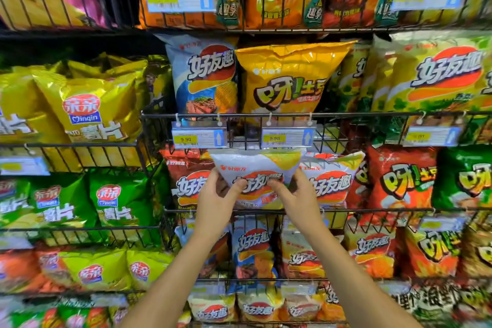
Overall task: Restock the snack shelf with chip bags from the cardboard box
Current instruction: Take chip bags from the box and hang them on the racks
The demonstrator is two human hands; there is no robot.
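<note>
Head view: the white chip bag (257,168) stands upright, its top seam just under the price tags (288,137). It is in front of the gap between a red bag (183,168) and a matching white bag (331,181), above the wire shelf rail (372,210). The left hand (215,198) and right hand (295,196) are equally near, each pinching a lower side, thumbs on the front and fingers curled behind. The slot lies straight ahead and slightly down, so the next move is probably a push inward. The cardboard box is not in view.
</note>
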